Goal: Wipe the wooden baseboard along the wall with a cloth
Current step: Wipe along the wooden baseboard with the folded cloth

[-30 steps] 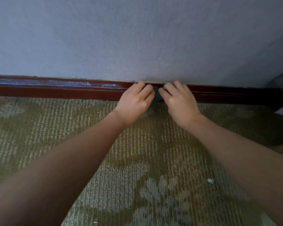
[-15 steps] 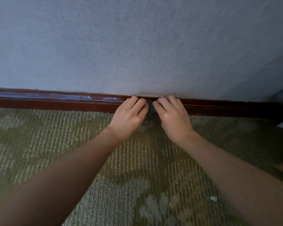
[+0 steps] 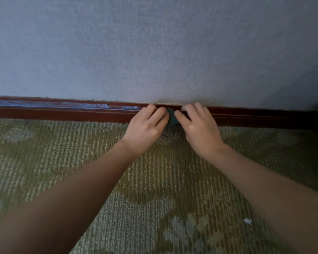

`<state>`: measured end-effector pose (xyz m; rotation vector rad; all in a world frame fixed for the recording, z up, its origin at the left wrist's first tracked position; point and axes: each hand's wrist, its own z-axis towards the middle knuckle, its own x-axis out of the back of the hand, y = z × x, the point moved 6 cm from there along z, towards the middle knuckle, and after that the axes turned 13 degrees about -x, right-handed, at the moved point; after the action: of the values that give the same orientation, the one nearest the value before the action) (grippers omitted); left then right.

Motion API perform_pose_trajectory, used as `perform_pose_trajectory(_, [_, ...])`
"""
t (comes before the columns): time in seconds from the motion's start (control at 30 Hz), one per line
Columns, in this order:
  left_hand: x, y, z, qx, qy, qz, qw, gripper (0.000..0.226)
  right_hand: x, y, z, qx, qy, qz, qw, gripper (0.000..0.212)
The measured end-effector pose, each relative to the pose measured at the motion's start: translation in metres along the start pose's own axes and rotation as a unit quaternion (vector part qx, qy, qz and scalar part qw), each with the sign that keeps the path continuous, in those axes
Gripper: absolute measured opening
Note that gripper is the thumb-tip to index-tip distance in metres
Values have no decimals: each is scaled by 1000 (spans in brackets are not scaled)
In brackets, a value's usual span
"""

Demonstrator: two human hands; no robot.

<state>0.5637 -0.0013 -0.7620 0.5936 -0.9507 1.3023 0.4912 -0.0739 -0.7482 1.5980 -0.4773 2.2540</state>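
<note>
Pale grey-blue wall [image 3: 154,52] fills the upper half, finely textured. Along its foot the baseboard [image 3: 62,112] runs from edge to edge, dark red-brown wood with a narrow ledge on top. On the left stretch that ledge carries pale bluish-white streaks [image 3: 92,105], which end just left of the hands. Below lies the carpet [image 3: 62,153], olive green and ribbed, with a paler flower pattern woven in.

Two bare forearms reach in from the bottom corners and meet near the middle of the baseboard. The left hand [image 3: 145,128] is palm down, its fingers bent, their tips on the wood at the ledge, its knuckles over the seam where carpet meets board. Just beside it, between the two hands, a small part of the cloth [image 3: 171,119] shows, dark teal and bunched, pressed against the face of the baseboard and reaching down to the carpet. The rest of it is hidden under the fingers. The right hand [image 3: 198,129] mirrors the left, fingers curled over the cloth's other side with tips at the top ledge. The hands are close together, both clamped on the cloth, with only that bit of fabric between them.

Right of the hands the baseboard looks dark and even, passing into shadow near the right edge. Lower right, a small white scrap [image 3: 247,221] lies on the carpet beside the right forearm.
</note>
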Motion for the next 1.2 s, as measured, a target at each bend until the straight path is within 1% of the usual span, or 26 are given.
perform_pose_trajectory(0.03, [-1, 1, 2, -13, -2, 4, 1000, 19, 0, 4, -1, -10, 7, 1, 1000, 29])
perform_pose_trajectory(0.13, [2, -4, 2, -34, -5, 12, 999, 18, -2, 1, 0, -37, 20, 22, 999, 28])
perform_pose_trajectory(0.23, [6, -9, -7, -49, -13, 24, 998, 11, -4, -13, 5, -20, 24, 44, 999, 23])
perform_pose_trajectory(0.3, [7, -11, -11, -50, -16, 23, 998, 14, -5, -15, 6, -10, 21, 49, 999, 21])
perform_pose_trajectory(0.43, [6, -8, -2, -22, -1, 5, 1000, 21, -6, 2, 1, -15, 8, 42, 999, 30])
perform_pose_trajectory(0.53, [-1, 1, 9, -36, 2, 2, 999, 21, 0, 17, -4, -30, 12, 40, 999, 29])
perform_pose_trajectory(0.63, [-6, 1, 7, -35, -12, -12, 999, 20, 0, 16, -4, -32, 6, 45, 998, 26])
perform_pose_trajectory(0.73, [-5, -3, 5, -67, -36, -18, 997, 21, 1, 10, -1, -55, 0, 60, 997, 20])
perform_pose_trajectory(0.8, [-1, -6, 4, -76, -45, -16, 996, 22, 2, 7, 0, -45, -3, 58, 997, 21])
perform_pose_trajectory(0.93, [5, -8, 0, -48, -61, -16, 997, 26, 3, -1, 3, 11, -14, 27, 999, 25])
perform_pose_trajectory(1.07, [12, -7, 9, -40, -41, -12, 998, 28, 7, 2, 4, -20, 6, 29, 999, 23])
perform_pose_trajectory(1.2, [11, -9, 9, -52, -32, -13, 998, 30, 6, 4, 4, -8, 22, 32, 999, 19])
